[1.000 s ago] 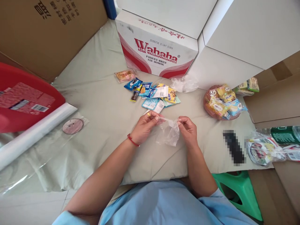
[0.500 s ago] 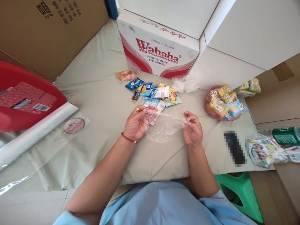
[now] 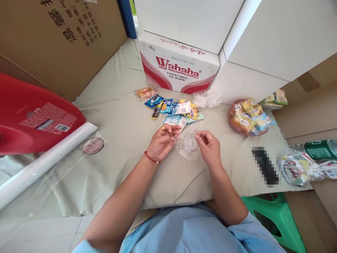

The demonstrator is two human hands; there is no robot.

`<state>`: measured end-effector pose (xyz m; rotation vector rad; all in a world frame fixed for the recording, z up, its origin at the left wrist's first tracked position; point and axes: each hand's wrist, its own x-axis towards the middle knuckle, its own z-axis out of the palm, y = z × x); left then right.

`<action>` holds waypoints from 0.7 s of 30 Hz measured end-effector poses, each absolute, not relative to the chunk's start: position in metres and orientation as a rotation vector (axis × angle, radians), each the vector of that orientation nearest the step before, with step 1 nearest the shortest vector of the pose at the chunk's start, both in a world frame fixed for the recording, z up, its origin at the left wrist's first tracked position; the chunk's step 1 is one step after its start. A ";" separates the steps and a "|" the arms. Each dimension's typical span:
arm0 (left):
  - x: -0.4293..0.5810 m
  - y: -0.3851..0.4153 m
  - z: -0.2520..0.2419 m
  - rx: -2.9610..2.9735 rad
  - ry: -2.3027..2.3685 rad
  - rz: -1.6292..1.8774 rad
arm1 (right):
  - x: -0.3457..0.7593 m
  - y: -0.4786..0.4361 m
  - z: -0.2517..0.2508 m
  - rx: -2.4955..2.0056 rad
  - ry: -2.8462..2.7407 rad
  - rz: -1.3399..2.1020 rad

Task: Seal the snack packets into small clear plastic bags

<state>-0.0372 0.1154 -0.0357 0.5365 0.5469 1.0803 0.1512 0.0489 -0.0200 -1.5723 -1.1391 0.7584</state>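
Note:
My left hand (image 3: pixel 163 142) and my right hand (image 3: pixel 210 149) each pinch an edge of a small clear plastic bag (image 3: pixel 187 144), which hangs slack between them over the pale cloth (image 3: pixel 118 116). A red cord circles my left wrist and a ring shows on that hand. Just beyond my hands lies a heap of small snack packets (image 3: pixel 175 107) in blue, yellow and white wrappers.
A white and red Wahaha carton (image 3: pixel 179 68) stands at the back, with crumpled clear plastic (image 3: pixel 207 99) beside it. A round dish of wrapped snacks (image 3: pixel 249 117) sits right. A red tub (image 3: pixel 31 117), a white roll (image 3: pixel 44 163) and a small disc (image 3: pixel 93 145) lie left. A green stool (image 3: pixel 276 218) is lower right.
My hands, spread apart with the bag stretched half a second ago, have come back together and the bag is bunched between them. The view has shifted slightly.

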 end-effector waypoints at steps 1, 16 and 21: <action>-0.038 0.117 -0.036 0.520 0.552 1.100 | 0.156 0.049 -0.020 -1.540 -1.079 0.771; -0.013 0.099 -0.047 1.130 1.246 0.980 | 0.187 0.011 -0.018 -1.268 -0.885 0.955; -0.020 0.107 -0.051 1.121 1.244 1.144 | 0.196 -0.012 -0.028 -1.218 -1.022 1.079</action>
